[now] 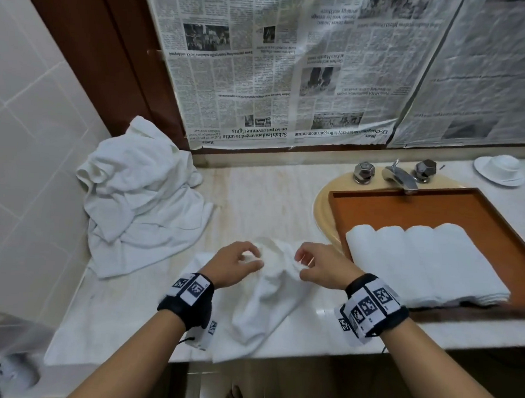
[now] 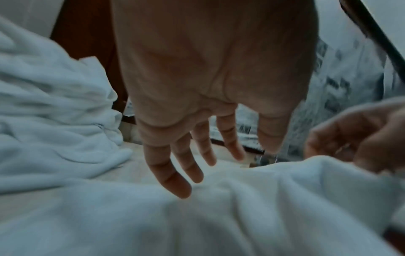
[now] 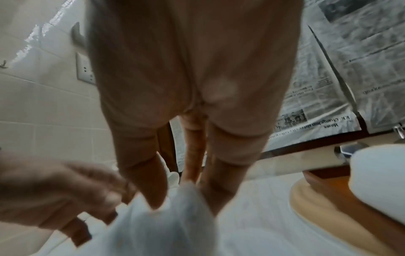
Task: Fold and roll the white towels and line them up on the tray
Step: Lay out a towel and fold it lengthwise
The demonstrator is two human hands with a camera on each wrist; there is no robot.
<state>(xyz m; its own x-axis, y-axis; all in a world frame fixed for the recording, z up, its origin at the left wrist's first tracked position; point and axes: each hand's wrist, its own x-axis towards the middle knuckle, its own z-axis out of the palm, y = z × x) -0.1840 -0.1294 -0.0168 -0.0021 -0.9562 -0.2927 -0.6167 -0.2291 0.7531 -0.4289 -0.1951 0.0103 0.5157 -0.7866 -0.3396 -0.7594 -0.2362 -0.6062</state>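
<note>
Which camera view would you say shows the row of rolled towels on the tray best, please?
The head view: all four rolled towels lie side by side on the tray. The right wrist view catches only one blurred roll end over the tray's edge. The left wrist view shows none of them.

The towel (image 1: 268,299) at the worktop's (image 1: 255,198) front edge is soft white terry cloth. The worktop is glossy pale marble. The tray (image 1: 406,209) looks like smooth matt wood; the tap (image 1: 400,177) is shiny metal; newspaper (image 1: 277,62) is matt, creased.
</note>
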